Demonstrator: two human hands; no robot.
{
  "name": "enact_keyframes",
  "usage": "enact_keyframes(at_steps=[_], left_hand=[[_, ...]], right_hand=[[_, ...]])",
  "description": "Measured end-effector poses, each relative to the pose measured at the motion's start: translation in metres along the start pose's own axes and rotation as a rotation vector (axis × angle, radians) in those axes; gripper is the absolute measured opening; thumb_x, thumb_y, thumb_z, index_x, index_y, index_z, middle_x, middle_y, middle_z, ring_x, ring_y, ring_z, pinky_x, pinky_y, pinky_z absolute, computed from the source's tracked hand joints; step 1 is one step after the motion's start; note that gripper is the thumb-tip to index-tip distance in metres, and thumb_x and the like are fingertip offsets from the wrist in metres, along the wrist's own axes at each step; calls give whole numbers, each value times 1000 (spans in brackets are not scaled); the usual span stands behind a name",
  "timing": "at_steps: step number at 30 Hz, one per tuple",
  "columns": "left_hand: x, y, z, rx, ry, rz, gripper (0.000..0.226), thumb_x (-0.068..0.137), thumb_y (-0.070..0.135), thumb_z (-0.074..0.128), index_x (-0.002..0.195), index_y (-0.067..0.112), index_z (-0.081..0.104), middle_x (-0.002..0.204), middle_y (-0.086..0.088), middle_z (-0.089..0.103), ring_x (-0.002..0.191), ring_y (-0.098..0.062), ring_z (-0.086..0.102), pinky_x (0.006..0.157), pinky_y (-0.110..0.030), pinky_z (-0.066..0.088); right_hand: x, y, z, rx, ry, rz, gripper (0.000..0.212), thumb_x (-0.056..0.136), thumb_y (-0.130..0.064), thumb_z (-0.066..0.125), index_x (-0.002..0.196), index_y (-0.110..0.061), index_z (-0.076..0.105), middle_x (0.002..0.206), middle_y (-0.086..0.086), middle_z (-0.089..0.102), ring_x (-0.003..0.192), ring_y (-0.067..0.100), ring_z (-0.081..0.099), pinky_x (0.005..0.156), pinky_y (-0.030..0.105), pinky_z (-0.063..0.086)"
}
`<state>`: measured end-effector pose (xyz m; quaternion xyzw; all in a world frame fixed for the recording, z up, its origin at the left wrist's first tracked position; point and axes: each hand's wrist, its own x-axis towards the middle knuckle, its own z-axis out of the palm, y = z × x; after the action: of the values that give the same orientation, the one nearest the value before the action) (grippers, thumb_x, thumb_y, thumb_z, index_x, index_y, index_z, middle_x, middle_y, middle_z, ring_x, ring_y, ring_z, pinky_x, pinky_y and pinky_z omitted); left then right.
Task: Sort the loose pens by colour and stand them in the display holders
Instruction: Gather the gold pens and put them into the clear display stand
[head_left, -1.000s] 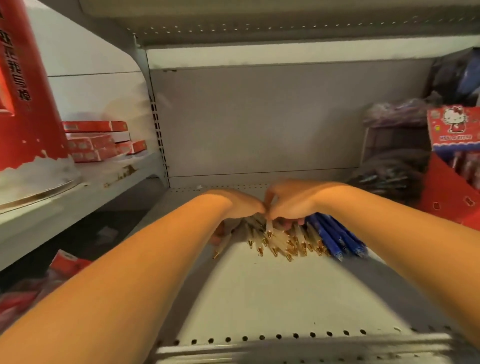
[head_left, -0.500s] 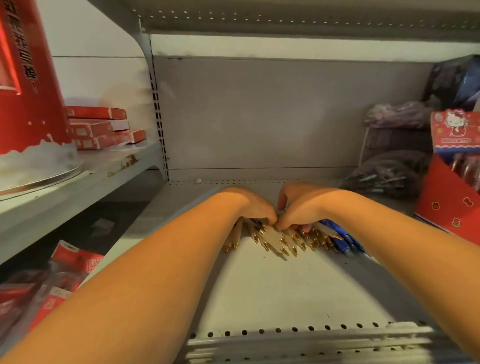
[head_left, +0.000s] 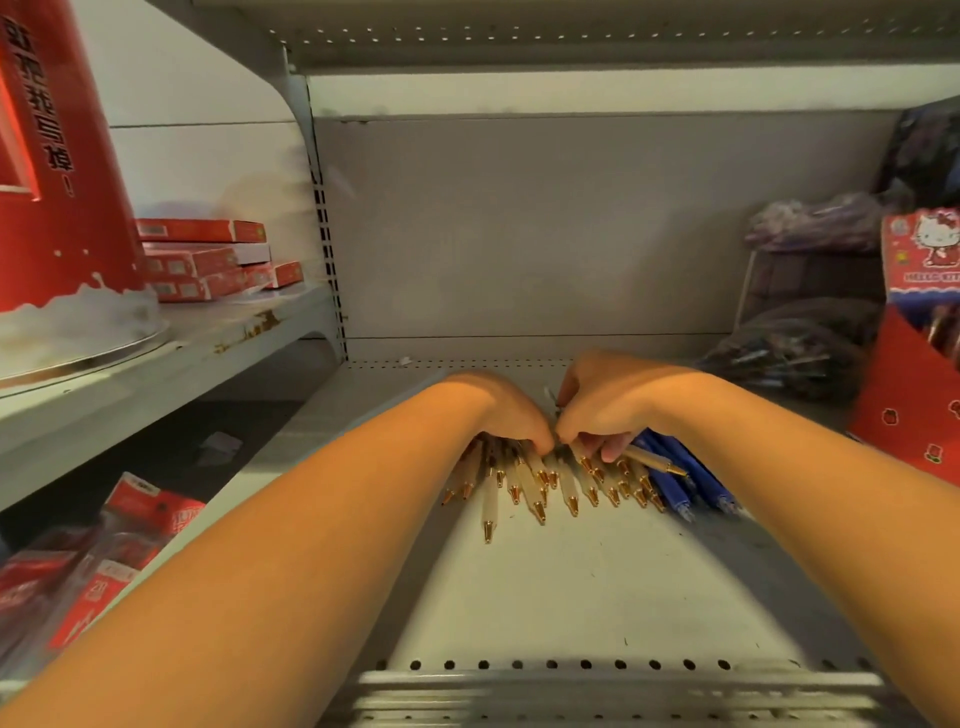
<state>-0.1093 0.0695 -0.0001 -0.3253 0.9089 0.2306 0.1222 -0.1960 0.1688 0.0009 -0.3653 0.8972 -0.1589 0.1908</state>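
Note:
Several white pens with gold tips (head_left: 535, 486) lie fanned on the grey metal shelf (head_left: 571, 587), tips pointing toward me. Several blue pens (head_left: 680, 480) lie in a bunch at their right. My left hand (head_left: 506, 410) rests palm down on the upper ends of the white pens, fingers curled over them. My right hand (head_left: 605, 402) is beside it, fingers closed on a few white pens; one white pen (head_left: 652, 460) sticks out sideways over the blue ones, and a thin pen end shows between my two hands. The pens' upper halves are hidden under my hands.
A red Hello Kitty display box (head_left: 917, 358) stands at the right, with dark bags of pens (head_left: 789, 358) behind it. On the left shelf sit a big red tub (head_left: 57, 171) and flat red boxes (head_left: 208, 265). Red packets (head_left: 98, 561) lie lower left.
One white pen has slid out toward me on the left of the fan. My right hand has lifted slightly and turned a white pen sideways across the blue ones.

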Motion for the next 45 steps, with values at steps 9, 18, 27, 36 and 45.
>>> enact_keyframes(at_steps=[9,18,27,36,45], left_hand=[[-2,11,2,-19,-58,-55,26,82,24,68,102,7,68,105,-12,73,95,-25,72,88,-40,56],[2,16,5,146,25,-31,21,85,28,64,72,12,57,55,-3,58,39,-15,52,44,-16,45],[5,6,16,252,156,67,8,88,6,52,88,10,59,72,-5,53,68,-20,62,67,-27,57],[13,-33,-2,-451,210,123,5,82,9,59,86,8,55,74,-6,58,67,-20,62,72,-33,57],[-37,22,-13,-1155,179,679,15,82,1,57,85,14,50,51,-1,45,42,-19,47,44,-27,42]], right_hand=[[-3,4,-4,58,68,-23,11,88,-9,66,95,-1,67,75,9,70,46,12,66,45,19,52],[-15,5,-9,87,219,-100,36,80,-2,66,115,-5,63,82,11,70,61,19,70,49,22,56],[-18,7,-8,146,204,-57,15,79,1,63,92,-1,70,79,12,70,54,17,67,49,20,53],[-33,8,-16,507,313,-126,13,88,-1,64,98,-9,68,88,12,74,63,17,73,52,22,56],[-95,17,-26,1270,445,-284,23,91,5,36,97,-4,56,71,10,54,53,22,59,51,33,52]])
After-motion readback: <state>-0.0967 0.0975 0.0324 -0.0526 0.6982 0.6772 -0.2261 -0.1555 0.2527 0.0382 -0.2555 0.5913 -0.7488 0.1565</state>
